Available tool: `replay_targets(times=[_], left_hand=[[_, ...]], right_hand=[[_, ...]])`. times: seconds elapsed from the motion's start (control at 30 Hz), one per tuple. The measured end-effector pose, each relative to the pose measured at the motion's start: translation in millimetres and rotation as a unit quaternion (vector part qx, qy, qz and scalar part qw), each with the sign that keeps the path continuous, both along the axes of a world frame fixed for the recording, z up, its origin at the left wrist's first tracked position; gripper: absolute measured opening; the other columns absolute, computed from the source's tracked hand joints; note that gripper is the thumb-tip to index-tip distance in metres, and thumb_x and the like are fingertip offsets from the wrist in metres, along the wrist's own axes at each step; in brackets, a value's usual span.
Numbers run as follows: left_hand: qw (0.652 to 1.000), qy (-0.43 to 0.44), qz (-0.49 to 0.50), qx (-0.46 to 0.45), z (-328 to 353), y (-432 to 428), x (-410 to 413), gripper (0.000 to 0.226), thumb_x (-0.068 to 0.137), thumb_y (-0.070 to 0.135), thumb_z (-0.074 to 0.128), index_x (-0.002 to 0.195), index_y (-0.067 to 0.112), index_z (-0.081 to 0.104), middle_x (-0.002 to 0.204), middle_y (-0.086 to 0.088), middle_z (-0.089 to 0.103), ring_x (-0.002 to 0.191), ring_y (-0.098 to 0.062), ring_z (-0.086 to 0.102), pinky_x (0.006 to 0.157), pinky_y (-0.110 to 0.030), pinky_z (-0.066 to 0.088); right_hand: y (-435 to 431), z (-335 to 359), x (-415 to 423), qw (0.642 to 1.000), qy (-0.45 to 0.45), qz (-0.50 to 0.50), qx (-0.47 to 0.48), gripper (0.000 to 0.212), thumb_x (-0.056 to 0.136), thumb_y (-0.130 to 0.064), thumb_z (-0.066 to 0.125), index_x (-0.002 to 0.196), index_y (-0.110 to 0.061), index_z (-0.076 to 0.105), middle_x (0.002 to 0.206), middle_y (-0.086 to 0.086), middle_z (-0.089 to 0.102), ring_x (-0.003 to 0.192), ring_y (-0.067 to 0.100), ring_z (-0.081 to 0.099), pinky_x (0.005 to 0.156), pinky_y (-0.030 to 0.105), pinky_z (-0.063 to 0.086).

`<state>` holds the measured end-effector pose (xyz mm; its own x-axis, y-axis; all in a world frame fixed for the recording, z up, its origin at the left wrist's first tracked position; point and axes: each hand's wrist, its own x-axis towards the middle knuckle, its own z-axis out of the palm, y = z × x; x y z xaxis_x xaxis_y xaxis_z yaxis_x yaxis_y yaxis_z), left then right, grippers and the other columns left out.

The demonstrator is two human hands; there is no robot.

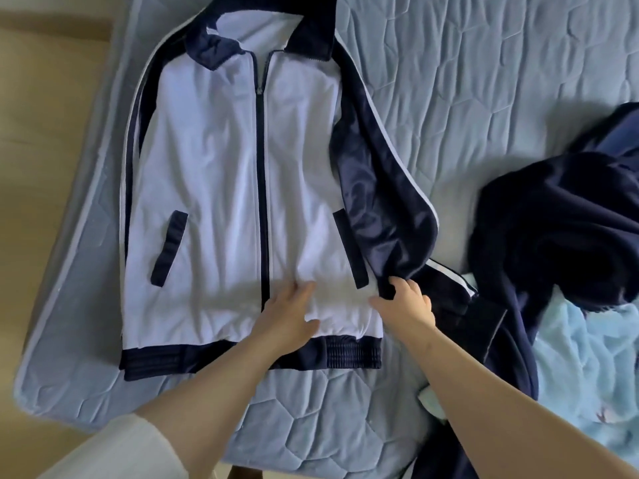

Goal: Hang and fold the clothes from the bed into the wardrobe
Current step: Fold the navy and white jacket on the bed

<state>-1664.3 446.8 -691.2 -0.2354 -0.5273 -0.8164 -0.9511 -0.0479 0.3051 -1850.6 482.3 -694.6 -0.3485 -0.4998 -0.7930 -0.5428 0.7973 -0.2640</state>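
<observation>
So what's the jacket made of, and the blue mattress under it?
The jacket looks like smooth sports cloth, probably polyester: its white front lies in soft creases. Its dark sleeve is shiny and catches the light a bit like satin. The mattress looks like padded, quilted cloth, with stitched lines and puffy bumps.

Under my left hand the zip-up track jacket is white, with navy collar, zip line, pocket trims and ribbed hem. The glossy jacket sleeve at my right hand is navy with a white stripe. The quilted mattress beneath both hands is pale blue, stitched in hexagon outlines. Right of my right hand a heap of cloth is navy, on a fluffy light blue blanket. My own left cuff is cream.
</observation>
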Motion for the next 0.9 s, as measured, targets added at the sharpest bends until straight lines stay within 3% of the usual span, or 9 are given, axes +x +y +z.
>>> replay_targets(times=[0.1,0.17,0.27,0.37,0.43,0.53,0.73,0.83,0.9], left_hand=[[0.994,0.023,0.108,0.003,8.1,-19.9,-12.6,0.063,0.093,0.029,0.05,0.147,0.029,0.018,0.152,-0.004,0.025,0.123,-0.025,0.047,0.096,-0.032,0.041],[0.991,0.041,0.126,-0.012,20.2,-33.1,-22.1,0.061,0.094,0.029,0.048,0.147,0.029,0.018,0.149,-0.005,0.029,0.109,-0.022,0.055,0.084,-0.027,0.044],[0.991,0.061,0.119,-0.025,42.4,-50.3,-34.3,0.06,0.093,0.03,0.045,0.147,0.03,0.018,0.146,-0.003,0.031,0.093,-0.021,0.06,0.078,-0.031,0.05],[0.985,0.084,0.148,-0.039,62.4,-65.0,-42.5,0.059,0.093,0.031,0.047,0.145,0.031,0.022,0.146,-0.002,0.033,0.102,-0.021,0.058,0.082,-0.03,0.046],[0.982,0.092,0.159,-0.049,70.9,-71.8,-44.5,0.057,0.092,0.03,0.047,0.144,0.031,0.025,0.145,-0.004,0.035,0.1,-0.021,0.057,0.08,-0.028,0.044],[0.982,0.077,0.162,-0.063,73.7,-77.6,-42.7,0.054,0.092,0.029,0.047,0.143,0.029,0.028,0.142,-0.006,0.037,0.093,-0.016,0.052,0.077,-0.026,0.042],[0.984,0.061,0.163,-0.037,50.2,-67.8,-18.8,0.055,0.094,0.024,0.046,0.145,0.025,0.026,0.146,-0.004,0.033,0.096,-0.015,0.051,0.074,-0.023,0.04],[0.987,0.058,0.146,-0.01,30.6,-56.5,-3.6,0.056,0.094,0.024,0.048,0.145,0.023,0.026,0.15,-0.001,0.027,0.122,-0.017,0.044,0.086,-0.021,0.035],[0.991,0.056,0.122,0.002,18.2,-47.9,2.1,0.052,0.093,0.022,0.049,0.143,0.021,0.032,0.15,-0.001,0.03,0.13,-0.018,0.037,0.097,-0.025,0.036]], right_hand=[[-23.1,19.0,-8.1,0.983,-0.046,-0.094,-0.151,0.047,0.084,-0.021,0.057,0.129,-0.015,0.047,0.124,0.001,0.041,0.103,0.017,0.042,0.079,0.023,0.029],[-51.5,39.0,-21.0,0.964,-0.04,-0.119,-0.234,0.045,0.084,-0.015,0.057,0.128,-0.012,0.048,0.12,0.002,0.039,0.112,0.021,0.042,0.081,0.018,0.027],[-110.9,80.7,-43.7,0.934,-0.057,-0.16,-0.314,0.063,0.085,-0.014,0.056,0.143,-0.013,0.032,0.144,0.002,0.027,0.131,0.019,0.031,0.095,0.021,0.026],[-161.8,128.8,-61.1,0.891,-0.063,-0.149,-0.425,0.079,0.083,-0.018,0.056,0.15,-0.02,0.014,0.157,0.001,0.003,0.143,0.012,0.007,0.099,0.02,0.018],[-174.6,145.6,-66.1,0.874,-0.032,-0.119,-0.47,0.085,0.08,-0.02,0.055,0.15,-0.029,0.007,0.158,-0.001,-0.002,0.141,0.006,0.005,0.1,0.023,0.024],[-158.3,133.3,-61.1,0.91,0.011,-0.117,-0.397,0.08,0.085,-0.016,0.051,0.149,-0.035,0.007,0.158,-0.005,0.003,0.14,0.012,0.021,0.105,0.038,0.032],[-86.7,49.7,-20.7,0.991,-0.037,-0.116,-0.058,0.061,0.086,-0.019,0.048,0.143,-0.02,0.026,0.14,0.007,0.038,0.119,0.032,0.046,0.098,0.047,0.041],[-70.8,22.4,3.7,0.982,-0.094,-0.162,-0.002,0.052,0.085,-0.016,0.048,0.135,-0.012,0.032,0.102,0.007,0.054,0.082,0.021,0.055,0.066,0.031,0.046],[-62.5,6.1,12.0,0.982,-0.095,-0.16,0.019,0.046,0.085,-0.015,0.05,0.128,-0.011,0.034,0.086,0.006,0.05,0.071,0.02,0.05,0.057,0.027,0.04]])
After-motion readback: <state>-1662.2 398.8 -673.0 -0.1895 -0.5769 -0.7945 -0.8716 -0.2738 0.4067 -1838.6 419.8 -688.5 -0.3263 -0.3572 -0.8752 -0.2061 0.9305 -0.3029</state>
